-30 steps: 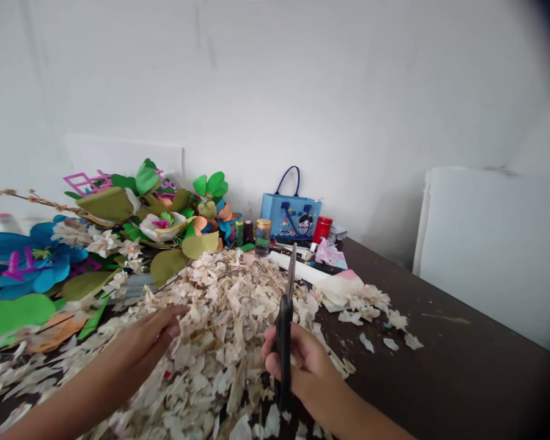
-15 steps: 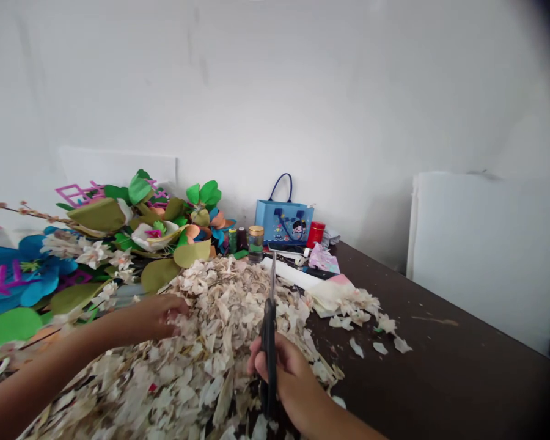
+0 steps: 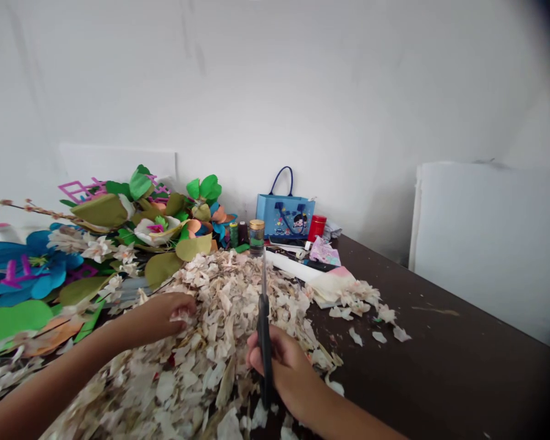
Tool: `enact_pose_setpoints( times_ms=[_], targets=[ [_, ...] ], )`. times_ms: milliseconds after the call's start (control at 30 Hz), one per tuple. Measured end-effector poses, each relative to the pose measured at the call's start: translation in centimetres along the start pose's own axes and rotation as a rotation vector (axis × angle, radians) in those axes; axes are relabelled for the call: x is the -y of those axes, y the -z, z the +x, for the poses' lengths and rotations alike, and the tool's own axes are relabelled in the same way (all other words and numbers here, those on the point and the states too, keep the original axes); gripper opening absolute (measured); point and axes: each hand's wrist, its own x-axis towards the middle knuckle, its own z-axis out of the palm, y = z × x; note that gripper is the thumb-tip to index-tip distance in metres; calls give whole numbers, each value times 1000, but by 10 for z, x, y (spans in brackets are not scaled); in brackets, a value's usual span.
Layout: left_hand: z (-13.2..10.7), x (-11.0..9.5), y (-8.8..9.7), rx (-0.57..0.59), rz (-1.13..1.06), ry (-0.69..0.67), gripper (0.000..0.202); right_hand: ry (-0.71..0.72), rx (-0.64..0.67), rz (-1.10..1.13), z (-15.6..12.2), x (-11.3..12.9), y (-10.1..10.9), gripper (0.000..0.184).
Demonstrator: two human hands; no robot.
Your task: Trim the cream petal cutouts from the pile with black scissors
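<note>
A wide heap of cream, petal-like scraps (image 3: 229,299) covers the near left and middle of the table. My left hand (image 3: 167,315) is at the heap's left side, its fingers curled round some pale petals that show between thumb and fingertips. In my right hand (image 3: 286,363) is a pair of black-handled scissors (image 3: 264,342), held over the heap's right part. Their blades point away from me and look closed together. The fingers wrap round the handle, and part of the grip is hidden behind it.
On the left lie large artificial flowers (image 3: 160,232) and a blue flower (image 3: 46,263). Behind the heap stand a glass jar (image 3: 256,237), a blue bag (image 3: 284,214) and a red can (image 3: 317,227). A white roll (image 3: 293,267) lies on the dark table (image 3: 421,366).
My left hand has shifted slightly right and up over the heap, fingers still curled. The scissors have moved slightly left in my right hand. The view has shifted a little.
</note>
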Motion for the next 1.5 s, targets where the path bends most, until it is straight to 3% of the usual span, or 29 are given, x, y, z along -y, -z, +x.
enact_pose_setpoints(
  times_ms=[267,600,667,833,967,1167,1300,1500],
  targets=[
    [-13,-12,6,-149,-140,84,27,-3,26,-71,-1,1,0,25],
    [-37,-24,9,-173,-376,76,24,-27,19,-119,-5,6,-4,26],
    [-44,-34,9,-169,-351,60,25,7,-19,-145,-4,7,-4,28],
    [-50,-58,4,-36,-118,-21,31,87,-249,-137,1,8,-2,33],
    [-24,-71,1,-50,79,-124,27,123,-348,-122,8,6,4,37],
    [42,-72,9,-163,137,-57,24,130,-348,-132,12,0,12,37],
    [72,-62,25,-190,123,-10,25,132,-350,-134,10,3,8,33],
    [101,-34,44,-123,60,3,36,141,-304,-188,8,5,7,26]
  ],
)
